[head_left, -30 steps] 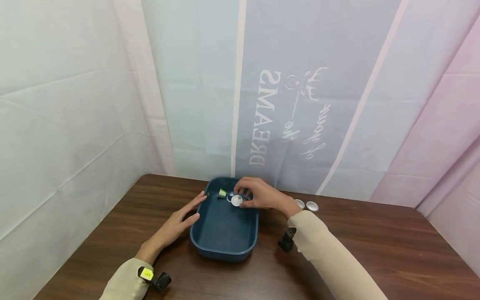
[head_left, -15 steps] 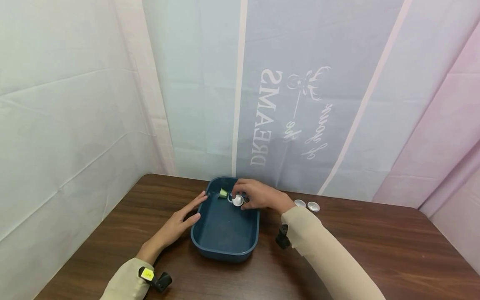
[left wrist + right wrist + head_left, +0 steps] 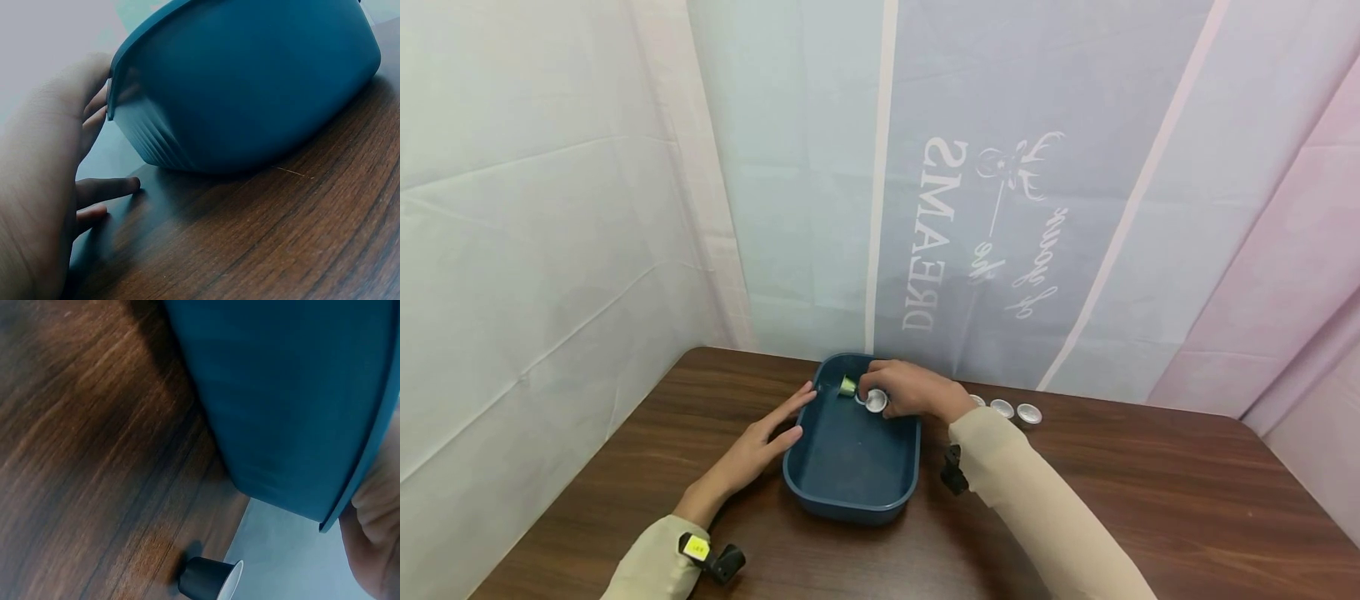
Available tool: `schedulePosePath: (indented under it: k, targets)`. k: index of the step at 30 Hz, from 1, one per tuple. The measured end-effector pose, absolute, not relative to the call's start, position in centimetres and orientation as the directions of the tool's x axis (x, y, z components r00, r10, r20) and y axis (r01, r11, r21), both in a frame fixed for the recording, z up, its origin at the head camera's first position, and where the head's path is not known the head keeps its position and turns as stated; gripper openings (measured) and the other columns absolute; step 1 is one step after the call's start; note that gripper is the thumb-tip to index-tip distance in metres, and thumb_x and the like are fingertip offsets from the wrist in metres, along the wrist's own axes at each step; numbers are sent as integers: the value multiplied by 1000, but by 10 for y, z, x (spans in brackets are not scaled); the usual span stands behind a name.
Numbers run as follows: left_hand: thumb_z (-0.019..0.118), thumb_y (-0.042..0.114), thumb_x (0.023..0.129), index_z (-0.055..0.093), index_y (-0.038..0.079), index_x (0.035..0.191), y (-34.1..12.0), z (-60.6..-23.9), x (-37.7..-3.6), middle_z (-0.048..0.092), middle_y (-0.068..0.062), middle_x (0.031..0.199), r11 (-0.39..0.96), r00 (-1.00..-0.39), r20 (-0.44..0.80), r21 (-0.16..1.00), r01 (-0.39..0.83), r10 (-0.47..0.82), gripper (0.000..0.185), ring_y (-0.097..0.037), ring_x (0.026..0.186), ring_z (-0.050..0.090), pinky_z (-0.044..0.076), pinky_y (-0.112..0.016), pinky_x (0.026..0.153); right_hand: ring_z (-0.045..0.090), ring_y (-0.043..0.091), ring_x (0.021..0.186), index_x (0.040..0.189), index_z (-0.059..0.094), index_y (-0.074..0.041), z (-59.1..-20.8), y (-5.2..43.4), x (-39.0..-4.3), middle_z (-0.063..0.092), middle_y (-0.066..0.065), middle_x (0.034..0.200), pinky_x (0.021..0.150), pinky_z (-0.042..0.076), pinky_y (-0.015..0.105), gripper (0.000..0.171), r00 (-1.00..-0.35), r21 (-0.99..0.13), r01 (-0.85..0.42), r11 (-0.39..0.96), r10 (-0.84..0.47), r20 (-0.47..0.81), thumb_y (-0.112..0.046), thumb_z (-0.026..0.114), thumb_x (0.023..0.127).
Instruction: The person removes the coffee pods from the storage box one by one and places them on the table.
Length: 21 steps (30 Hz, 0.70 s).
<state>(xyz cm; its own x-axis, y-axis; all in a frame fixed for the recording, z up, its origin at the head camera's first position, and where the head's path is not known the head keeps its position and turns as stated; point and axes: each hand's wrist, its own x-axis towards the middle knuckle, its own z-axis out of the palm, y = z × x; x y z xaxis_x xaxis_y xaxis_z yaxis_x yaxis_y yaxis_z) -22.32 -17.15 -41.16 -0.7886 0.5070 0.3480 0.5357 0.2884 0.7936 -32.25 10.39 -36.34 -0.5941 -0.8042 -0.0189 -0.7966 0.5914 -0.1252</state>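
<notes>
The right hand (image 3: 910, 390) reaches into the far end of the dark blue plastic tub (image 3: 850, 467) on the brown wooden bench (image 3: 1150, 500) and pinches a small silver-topped capsule (image 3: 876, 403). The left hand (image 3: 752, 454) rests with straight fingers against the tub's left wall.

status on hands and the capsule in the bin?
Left hand flat against blue bin wall. Right hand holds silver capsule inside bin, beside green capsule. Nothing blocking.
</notes>
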Motion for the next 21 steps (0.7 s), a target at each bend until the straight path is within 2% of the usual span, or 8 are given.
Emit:
schedulePosePath:
  k: [8, 21]
  targets:
    - [45, 5, 100, 31, 4, 149, -172, -413, -224, 18, -15, 156, 284, -788, 348, 796, 535, 508, 51, -36, 141, 19, 21, -65, 103, 53, 12, 86, 106, 70, -20, -363, 98, -322, 59, -3, 101, 79, 48, 29, 30, -605, -120, -789, 603, -796, -19, -8, 78, 79]
    - [45, 9, 102, 31, 6, 150, -173, -412, -225, 18, -14, 157, 293, -791, 336, 797, 528, 512, 50, -36, 141, 20, 24, -64, 103, 57, 5, 90, 105, 71, -20, -374, 84, -323, 63, -10, 99, 81, 49, 26, 30, -570, -130, -813, 568, -821, -24, -15, 82, 77]
